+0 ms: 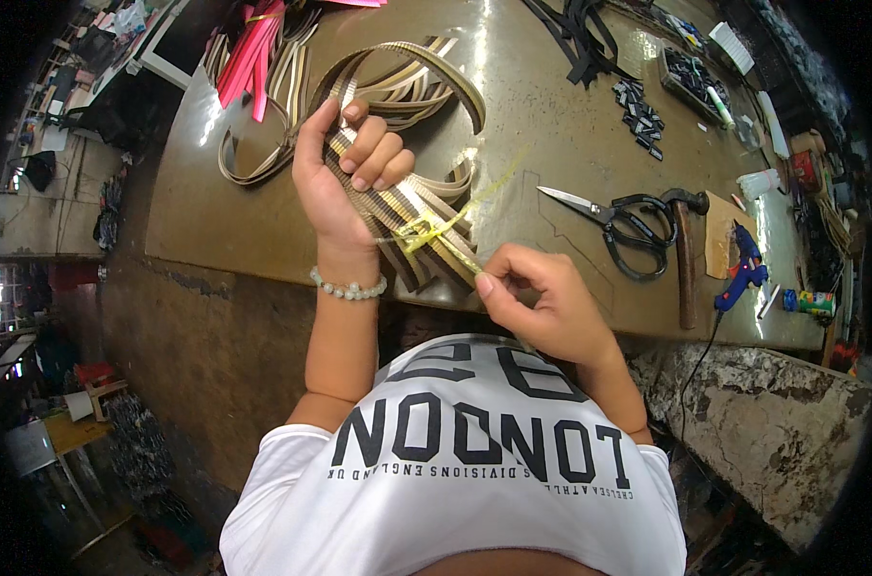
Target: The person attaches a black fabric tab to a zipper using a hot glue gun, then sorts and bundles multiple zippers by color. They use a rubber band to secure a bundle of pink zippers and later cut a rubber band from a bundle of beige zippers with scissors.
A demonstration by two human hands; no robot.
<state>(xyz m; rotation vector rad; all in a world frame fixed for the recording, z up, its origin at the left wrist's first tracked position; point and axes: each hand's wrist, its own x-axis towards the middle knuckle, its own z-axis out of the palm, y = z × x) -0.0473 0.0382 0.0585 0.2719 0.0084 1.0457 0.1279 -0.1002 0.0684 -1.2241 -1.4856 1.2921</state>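
Observation:
My left hand [345,168] grips a bundle of striped beige-and-brown webbing straps [407,206] near the front edge of the worktable [551,125]. A thin yellow string [436,226] is wound around the bundle. My right hand [537,293] pinches one end of that string just below and right of the bundle. The straps loop away from my left hand across the table.
Black-handled scissors [618,221], a hammer [684,259] and a blue glue gun [743,269] lie at the right. Pink and striped straps [254,58] are piled at the back left, with black straps and clips [638,110] at the back right.

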